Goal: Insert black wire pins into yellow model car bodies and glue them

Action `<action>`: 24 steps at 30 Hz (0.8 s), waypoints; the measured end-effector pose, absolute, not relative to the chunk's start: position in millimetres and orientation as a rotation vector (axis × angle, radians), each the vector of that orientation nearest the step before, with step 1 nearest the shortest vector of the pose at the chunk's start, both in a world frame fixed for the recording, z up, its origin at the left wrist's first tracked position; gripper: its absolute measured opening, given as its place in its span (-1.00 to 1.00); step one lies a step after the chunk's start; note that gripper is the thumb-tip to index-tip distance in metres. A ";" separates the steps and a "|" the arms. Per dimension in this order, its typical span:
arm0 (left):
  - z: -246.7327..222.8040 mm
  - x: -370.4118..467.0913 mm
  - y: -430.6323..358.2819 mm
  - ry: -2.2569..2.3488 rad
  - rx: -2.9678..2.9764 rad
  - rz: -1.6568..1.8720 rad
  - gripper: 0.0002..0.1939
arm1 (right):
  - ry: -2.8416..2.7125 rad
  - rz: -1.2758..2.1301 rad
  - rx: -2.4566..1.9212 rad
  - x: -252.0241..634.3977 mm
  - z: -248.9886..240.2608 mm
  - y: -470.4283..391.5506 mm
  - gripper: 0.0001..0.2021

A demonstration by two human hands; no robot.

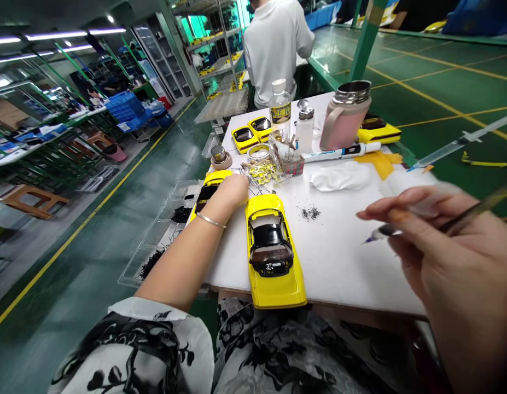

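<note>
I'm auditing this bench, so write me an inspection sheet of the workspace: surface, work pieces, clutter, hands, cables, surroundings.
Surface: white tabletop, with dark specks right of the near yellow car.
Work pieces: near yellow car at the table's edge; black bits in a clear tray at left.
Clutter: pink mug, marker, crumpled white wad, clear bottle.
Hands: left hand beside a second yellow car, its hold hidden; right hand grips a slim tool.
Cables: nothing seen.
Surroundings: person in a white shirt beyond the table; shelves; green floor with yellow lines.
</note>
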State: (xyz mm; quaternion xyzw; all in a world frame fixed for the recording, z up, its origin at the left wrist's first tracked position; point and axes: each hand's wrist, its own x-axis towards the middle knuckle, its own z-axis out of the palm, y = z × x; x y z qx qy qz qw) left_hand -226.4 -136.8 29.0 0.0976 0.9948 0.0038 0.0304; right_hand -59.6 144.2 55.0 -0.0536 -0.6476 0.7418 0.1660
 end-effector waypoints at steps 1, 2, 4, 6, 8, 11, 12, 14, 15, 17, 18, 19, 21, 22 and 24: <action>32.2 -221.9 -137.6 3.064 0.296 -0.022 -0.82 | -1.852 2.216 -0.129 -54.3 56.1 138.3 -0.84; 35.8 -216.4 -138.7 3.065 0.295 -0.050 -0.83 | -1.845 2.332 -0.096 -48.9 56.8 133.3 -0.85; 44.0 -202.2 -142.1 3.081 0.302 -0.072 -0.78 | -1.783 2.564 0.003 -38.6 57.2 125.1 -0.85; 52.9 -185.3 -147.0 3.103 0.302 -0.051 -0.75 | -1.697 2.753 0.132 -30.1 56.3 116.8 -0.74; 60.6 -168.1 -152.8 3.125 0.288 -0.012 -0.76 | -1.622 2.890 0.263 -23.7 53.8 106.0 -0.53; 62.7 -146.5 -161.7 3.172 0.273 0.209 -0.77 | -1.531 2.989 0.412 -17.2 46.8 84.7 -0.48; 59.6 -141.0 -164.0 3.187 0.267 0.383 -0.78 | -1.507 2.998 0.438 -15.5 43.8 77.1 -0.53; 47.2 -132.4 -166.5 3.188 0.248 0.779 -0.81 | -1.484 2.984 0.468 -12.7 37.5 63.1 -0.63; 38.7 -129.0 -166.4 3.181 0.234 0.946 -0.83 | -1.483 2.966 0.471 -11.4 34.4 57.1 -0.67; 19.4 -123.4 -163.6 3.194 0.207 1.146 -0.84 | -1.481 2.927 0.472 -9.3 28.9 47.9 -0.72; 10.0 -120.9 -161.4 3.215 0.198 1.211 -0.83 | -1.476 2.916 0.471 -8.4 26.6 44.5 -0.73; 1.5 -118.7 -159.0 3.232 0.196 1.283 -0.83 | -1.471 2.911 0.462 -7.6 24.9 41.9 -0.75; -11.4 -114.7 -155.0 3.257 0.210 1.415 -0.83 | -1.470 2.917 0.437 -6.5 22.9 38.2 -0.77; -15.4 -113.1 -153.9 3.262 0.223 1.470 -0.83 | -1.471 2.920 0.424 -6.1 22.5 36.9 -0.78; -19.6 -110.9 -153.6 3.262 0.253 1.559 -0.84 | -1.477 2.916 0.412 -5.6 22.8 35.0 -0.78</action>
